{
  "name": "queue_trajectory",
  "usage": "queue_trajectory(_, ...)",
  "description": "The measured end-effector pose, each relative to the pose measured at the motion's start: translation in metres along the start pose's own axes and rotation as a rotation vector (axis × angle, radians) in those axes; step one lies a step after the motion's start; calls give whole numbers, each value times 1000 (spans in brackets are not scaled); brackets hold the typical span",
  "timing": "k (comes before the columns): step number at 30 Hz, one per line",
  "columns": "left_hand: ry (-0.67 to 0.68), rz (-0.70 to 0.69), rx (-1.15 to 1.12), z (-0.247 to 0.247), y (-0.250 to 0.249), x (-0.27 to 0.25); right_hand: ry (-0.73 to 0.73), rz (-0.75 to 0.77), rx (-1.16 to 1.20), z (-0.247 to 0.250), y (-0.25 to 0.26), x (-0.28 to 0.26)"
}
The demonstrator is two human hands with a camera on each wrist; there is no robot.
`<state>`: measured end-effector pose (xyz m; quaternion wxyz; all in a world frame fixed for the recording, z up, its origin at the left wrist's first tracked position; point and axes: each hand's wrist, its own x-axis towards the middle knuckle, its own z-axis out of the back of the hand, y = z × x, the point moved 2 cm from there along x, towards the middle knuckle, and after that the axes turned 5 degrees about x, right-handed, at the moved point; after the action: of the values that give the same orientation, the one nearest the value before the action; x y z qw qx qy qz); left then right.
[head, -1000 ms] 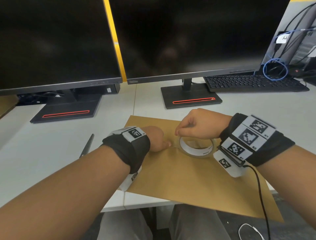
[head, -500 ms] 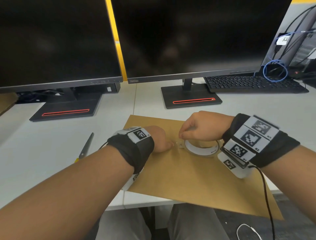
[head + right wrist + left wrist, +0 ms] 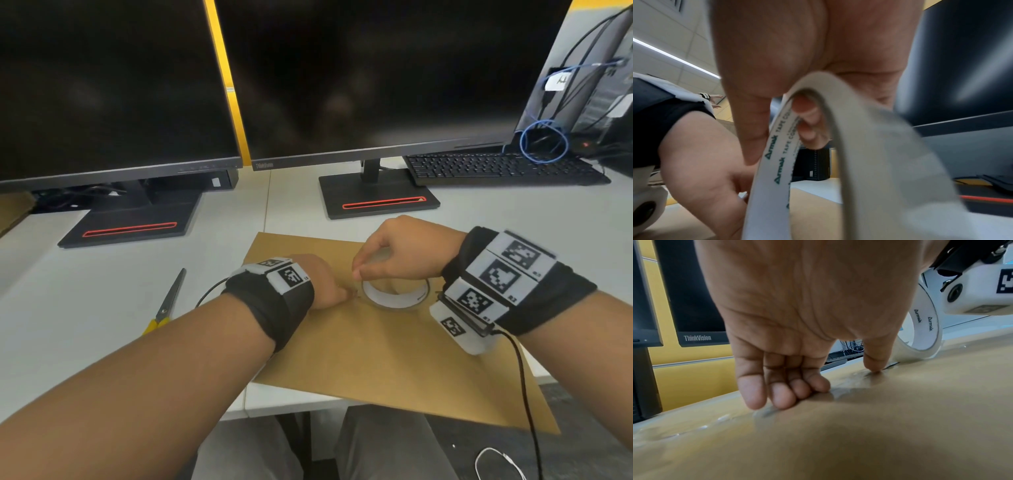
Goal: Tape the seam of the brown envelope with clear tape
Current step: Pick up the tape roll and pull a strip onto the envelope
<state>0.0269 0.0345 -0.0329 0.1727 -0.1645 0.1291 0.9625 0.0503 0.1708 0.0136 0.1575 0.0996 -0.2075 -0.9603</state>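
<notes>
The brown envelope (image 3: 376, 359) lies flat on the white desk, its near corner past the desk edge. My left hand (image 3: 322, 284) presses on it, fingertips and thumb bearing down on a strip of clear tape (image 3: 849, 389) that runs along the envelope (image 3: 859, 426). Just right of the thumb stands the clear tape roll (image 3: 394, 298), tilted with one edge on the paper. My right hand (image 3: 394, 253) grips the roll (image 3: 777, 162), fingers hooked through its white core and thumb on the outside. In the left wrist view the roll (image 3: 925, 331) sits directly behind my thumb.
Yellow-handled scissors (image 3: 164, 305) lie on the desk left of the envelope. Two monitor bases (image 3: 376, 202) stand behind it, and a black keyboard (image 3: 496, 168) sits at the back right. A black cable (image 3: 524, 394) hangs from my right wrist.
The right hand and tape roll have shifted only slightly. The left hand keeps pressing at the same spot on the envelope.
</notes>
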Motion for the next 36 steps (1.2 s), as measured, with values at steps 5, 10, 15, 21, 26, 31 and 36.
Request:
queue_trajectory(5,-5,-5,20,-2,0,1,10,30,-4,-6,2,2)
queue_trajectory(10,-5,-4,12,-2,0,2,21,29,-24,-8,4,3)
queue_trajectory(15,6,0,24,-1,2,2,38,26,-45,-8,6,3)
queue_trajectory(21,6,-1,38,0,0,2,74,15,-84,-7,7,0)
queue_trajectory(26,15,1,19,-1,1,1,54,-5,-110,-3,-1,-7)
queue_trajectory(31,-49,-94,50,5,4,-10,9,-7,-73,-4,-2,-8)
queue_trajectory(36,-73,-212,12,-7,15,-25,34,-16,-67,-4,-3,-7)
